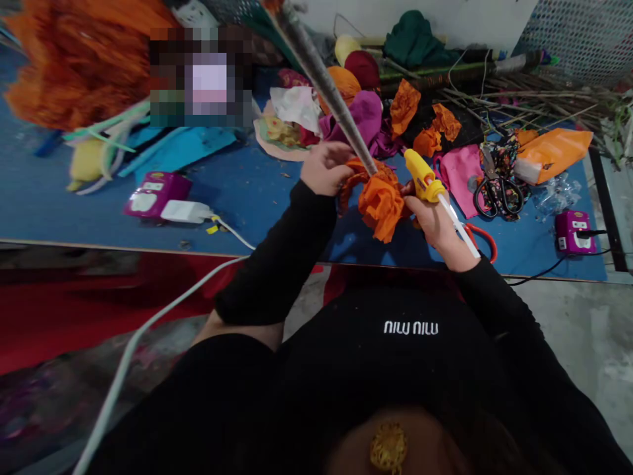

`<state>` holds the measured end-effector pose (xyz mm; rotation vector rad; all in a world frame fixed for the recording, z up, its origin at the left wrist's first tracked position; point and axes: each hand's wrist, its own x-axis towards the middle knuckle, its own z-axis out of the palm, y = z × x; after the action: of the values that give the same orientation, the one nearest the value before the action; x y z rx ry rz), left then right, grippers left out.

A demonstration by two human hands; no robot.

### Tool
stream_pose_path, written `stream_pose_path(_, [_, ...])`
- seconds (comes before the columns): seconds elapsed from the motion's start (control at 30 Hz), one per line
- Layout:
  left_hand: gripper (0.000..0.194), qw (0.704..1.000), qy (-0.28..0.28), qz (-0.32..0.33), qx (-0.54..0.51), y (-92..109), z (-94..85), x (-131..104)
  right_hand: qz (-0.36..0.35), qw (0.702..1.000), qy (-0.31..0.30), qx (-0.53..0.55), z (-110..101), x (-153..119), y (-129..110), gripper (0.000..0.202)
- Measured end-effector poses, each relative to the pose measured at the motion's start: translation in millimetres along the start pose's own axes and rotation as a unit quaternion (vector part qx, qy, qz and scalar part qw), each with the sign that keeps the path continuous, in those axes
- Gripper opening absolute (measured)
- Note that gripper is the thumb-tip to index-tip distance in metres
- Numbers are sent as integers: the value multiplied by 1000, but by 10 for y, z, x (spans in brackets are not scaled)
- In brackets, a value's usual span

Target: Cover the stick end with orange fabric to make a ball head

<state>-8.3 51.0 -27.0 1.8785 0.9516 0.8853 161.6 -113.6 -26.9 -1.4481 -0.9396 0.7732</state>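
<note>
An orange fabric flower (380, 201) is at the lower end of a long grey stick (326, 86), near the table's front edge. My left hand (326, 168) is at the flower's left side, its thumb and fingers closed on the orange fabric. On the right side, my right hand (432, 218) has its fingertips pinched at the flower's edge. A yellow glue gun (422, 175) with a white glue stick lies over or beside that hand; whether the hand also grips it cannot be made out.
Red-handled scissors (487, 241) lie right of my right hand, black scissors (497, 191) farther off. Purple power blocks (155, 194) (575, 231) sit at both sides of the blue table (237, 227). Fabric pieces (361, 119) and dry stems (534, 92) lie behind. A white cable (128, 349) crosses the left.
</note>
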Motion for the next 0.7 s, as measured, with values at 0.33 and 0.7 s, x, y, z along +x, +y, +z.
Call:
stream_pose_path(0.33, [25, 992, 34, 115, 46, 634, 176, -770, -58, 998, -15, -32, 43, -96, -3, 10])
stream_pose_path(0.7, [10, 985, 42, 132, 102, 165, 137, -873, -38, 999, 28, 15, 19, -206, 19, 12])
